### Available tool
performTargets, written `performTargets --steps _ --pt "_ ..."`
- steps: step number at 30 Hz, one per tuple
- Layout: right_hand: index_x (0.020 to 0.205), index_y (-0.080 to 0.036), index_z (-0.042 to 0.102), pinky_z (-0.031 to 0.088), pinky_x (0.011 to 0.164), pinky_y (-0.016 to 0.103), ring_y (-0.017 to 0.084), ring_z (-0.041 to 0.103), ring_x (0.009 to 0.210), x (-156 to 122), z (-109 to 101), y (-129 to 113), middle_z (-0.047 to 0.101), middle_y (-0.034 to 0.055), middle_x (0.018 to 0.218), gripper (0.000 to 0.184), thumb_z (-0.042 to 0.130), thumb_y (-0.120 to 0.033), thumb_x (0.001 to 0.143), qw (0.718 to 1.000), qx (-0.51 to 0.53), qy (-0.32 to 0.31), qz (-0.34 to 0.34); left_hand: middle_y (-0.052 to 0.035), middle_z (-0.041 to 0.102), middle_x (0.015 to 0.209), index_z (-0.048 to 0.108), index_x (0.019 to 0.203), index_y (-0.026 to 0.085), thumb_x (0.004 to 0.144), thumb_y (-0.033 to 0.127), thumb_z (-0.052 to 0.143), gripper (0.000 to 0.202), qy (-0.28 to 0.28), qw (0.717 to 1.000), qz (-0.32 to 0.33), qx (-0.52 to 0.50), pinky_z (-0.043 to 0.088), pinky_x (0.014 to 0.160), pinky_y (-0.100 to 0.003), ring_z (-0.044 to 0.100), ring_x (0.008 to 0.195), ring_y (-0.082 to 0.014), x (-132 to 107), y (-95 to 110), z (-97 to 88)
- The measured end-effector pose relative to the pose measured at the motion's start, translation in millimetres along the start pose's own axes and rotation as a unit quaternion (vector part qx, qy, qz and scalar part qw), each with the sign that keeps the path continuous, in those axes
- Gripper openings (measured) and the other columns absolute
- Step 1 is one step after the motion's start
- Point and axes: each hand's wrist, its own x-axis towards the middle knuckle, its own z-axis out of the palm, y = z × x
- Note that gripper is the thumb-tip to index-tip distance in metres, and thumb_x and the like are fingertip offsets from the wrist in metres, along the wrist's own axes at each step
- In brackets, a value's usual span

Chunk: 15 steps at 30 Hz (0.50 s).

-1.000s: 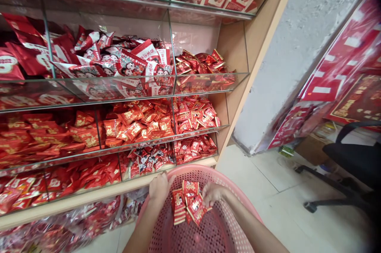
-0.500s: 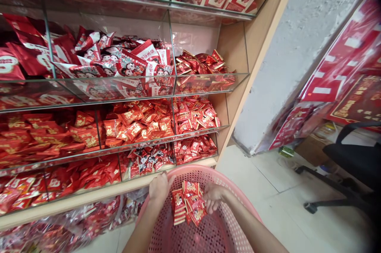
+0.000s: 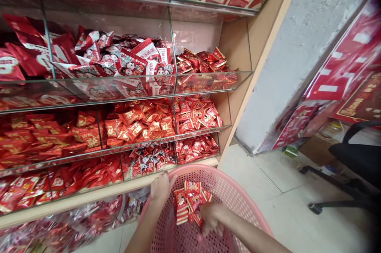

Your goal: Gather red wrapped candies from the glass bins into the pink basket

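My left hand is closed over the far left rim of a pink perforated plastic basket. Inside the basket lies a small pile of red and gold candy packets, with a short stack of them on its left side. My right hand reaches into the basket at the lower right edge of this pile. Its fingers curl downward against the packets and hide part of them. Whatever may be between those fingers is out of sight.
Glass-divided shelves full of red wrapped packets stand ahead and to the left. Plastic bags of packets lie beneath. To the right are a grey wall, a tiled floor and a black wheeled chair.
My right hand has shifted downward over the lower right of the pile, its fingers more curled. My left hand keeps its hold on the rim. The view has moved slightly.
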Motion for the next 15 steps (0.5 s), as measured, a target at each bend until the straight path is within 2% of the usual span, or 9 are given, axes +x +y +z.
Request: performTargets --steps 2,3,6,8,15 --pt "0.076 -0.013 0.065 0.049 0.074 0.035 0.025 0.062 0.087 -9 13 -4 0.068 0.01 0.084 0.014 0.065 -0.019 0.065 0.992 -0.115 0.055 -0.009 -0.016 0.065 0.089 0.057 0.101 0.012 0.082 0.055 0.024 0.057 -0.006 1.0 0.0 0.001 0.044 0.071 -0.031 0.062 0.085 -0.0235 0 0 -1.0" --pt "0.08 -0.012 0.065 0.048 0.076 0.036 0.026 0.061 0.09 -14 18 -4 0.067 0.0114 0.089 0.013 0.06 -0.013 0.068 0.977 -0.194 0.09 -0.022 -0.0159 0.065 0.089 0.057 0.101 0.012 0.082 0.055 0.023 0.058 -0.007 1.0 0.0 0.002 0.044 0.071 -0.031 0.062 0.085 -0.0237 0 0 -1.6" --pt "0.087 -0.011 0.065 0.049 0.071 0.035 0.024 0.063 0.083 -26 28 -2 0.067 0.0122 0.086 0.025 0.046 -0.003 0.075 0.907 -0.383 0.153 -0.083 -0.016 0.065 0.091 0.057 0.102 0.012 0.083 0.054 0.022 0.058 -0.013 1.0 0.0 0.003 0.044 0.071 -0.032 0.062 0.085 -0.0247 0 1 -3.6" --pt "0.086 -0.011 0.066 0.05 0.068 0.034 0.024 0.063 0.08 -28 30 -1 0.067 0.0119 0.082 0.022 0.046 -0.006 0.077 0.896 -0.407 0.15 -0.099 -0.016 0.065 0.091 0.057 0.102 0.012 0.083 0.054 0.022 0.058 -0.014 1.0 0.002 0.005 0.045 0.07 -0.033 0.062 0.085 -0.0256 0 2 -4.7" --pt "0.081 -0.014 0.066 0.046 0.071 0.032 0.022 0.061 0.083 -14 38 2 0.066 0.0095 0.084 0.019 0.05 -0.026 0.081 0.901 -0.388 0.165 -0.106 -0.0145 0.065 0.086 0.058 0.098 0.013 0.083 0.054 0.022 0.056 0.008 1.0 0.011 0.016 0.046 0.066 -0.032 0.063 0.082 -0.0269 -1 1 -3.8"
